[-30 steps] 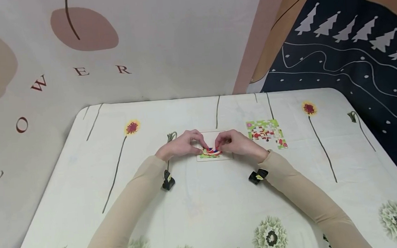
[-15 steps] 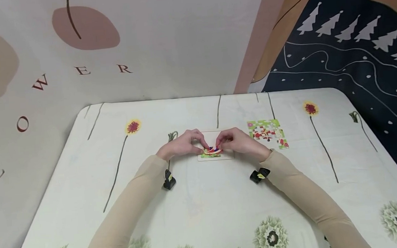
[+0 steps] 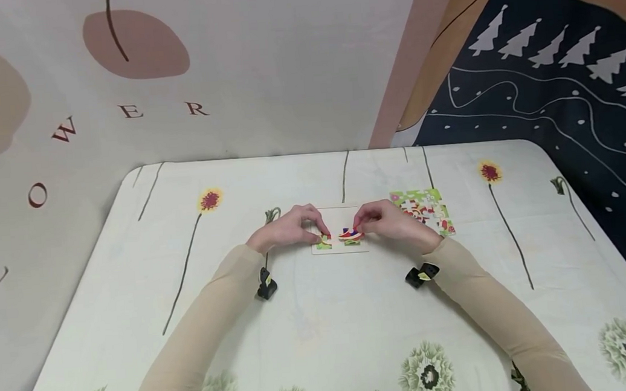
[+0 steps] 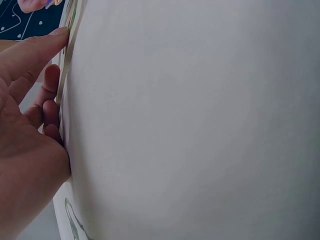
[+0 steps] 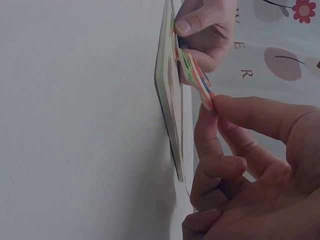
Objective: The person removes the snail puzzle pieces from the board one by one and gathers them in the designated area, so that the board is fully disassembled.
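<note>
A white puzzle board [image 3: 332, 217] with a thin outline lies mid-table. At its lower left sits a green puzzle piece [image 3: 324, 243], pinched by the thumb and index finger of my left hand [image 3: 292, 226]. My right hand [image 3: 388, 220] pinches a red, blue and green puzzle piece [image 3: 351, 236] by its right edge. In the right wrist view that puzzle piece [image 5: 196, 80] is tilted, raised off the board [image 5: 172, 107] at the near end. In the left wrist view the left hand [image 4: 30, 120] lies low along the table, and its own piece is barely seen.
Right of the board lies a partly assembled puzzle [image 3: 433, 198] in green and red, its lower left hidden behind my right hand. A cloth printed with flowers [image 3: 490, 171] covers the table. The printed wall [image 3: 282, 70] rises behind its back edge.
My right hand has moved right, carrying the red and blue puzzle piece away from the green one, and a gap now separates them. The left hand stays in place.
</note>
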A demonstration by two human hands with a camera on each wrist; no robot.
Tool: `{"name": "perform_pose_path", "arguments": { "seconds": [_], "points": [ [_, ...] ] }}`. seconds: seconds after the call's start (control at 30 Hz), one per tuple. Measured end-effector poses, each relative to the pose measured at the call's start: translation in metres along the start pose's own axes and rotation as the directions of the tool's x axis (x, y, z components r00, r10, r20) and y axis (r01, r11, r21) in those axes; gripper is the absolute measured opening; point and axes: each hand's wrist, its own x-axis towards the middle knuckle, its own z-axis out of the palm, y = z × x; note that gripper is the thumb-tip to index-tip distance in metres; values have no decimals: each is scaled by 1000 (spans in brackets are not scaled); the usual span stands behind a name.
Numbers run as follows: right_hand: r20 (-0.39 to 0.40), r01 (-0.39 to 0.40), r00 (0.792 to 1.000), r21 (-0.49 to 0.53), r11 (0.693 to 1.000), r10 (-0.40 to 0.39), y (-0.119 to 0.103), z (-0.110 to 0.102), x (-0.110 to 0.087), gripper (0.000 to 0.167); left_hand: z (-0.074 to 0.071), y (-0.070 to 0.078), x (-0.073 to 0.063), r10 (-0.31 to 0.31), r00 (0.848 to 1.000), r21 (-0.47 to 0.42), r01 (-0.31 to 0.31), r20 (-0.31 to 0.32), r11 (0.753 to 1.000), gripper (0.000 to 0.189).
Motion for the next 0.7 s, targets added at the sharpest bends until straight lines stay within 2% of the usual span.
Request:
{"name": "perform_pose_path", "arguments": {
  "seconds": [0.1, 0.33, 0.57, 0.7],
  "points": [
    [-12, -5, 1000, -8, 1000, 5, 2, -4, -3, 13, 0, -1, 0, 8, 1000, 0, -8, -2, 1000, 21],
    [-40, 49, 998, -8, 999, -49, 9, -15, -9, 14, 0, -2, -1, 7, 1000, 6, -7, -1, 1000, 21],
    [-64, -17, 998, 13, 1000, 17, 16, -23, -17, 13, 1, -3, 0, 10, 1000, -2, -10, -1, 1000, 21],
    [-65, -14, 998, 13, 1000, 15, 20, -28, -23, 13, 1, -3, 1, 24, 1000, -6, -24, -2, 1000, 22]
  ]
}}
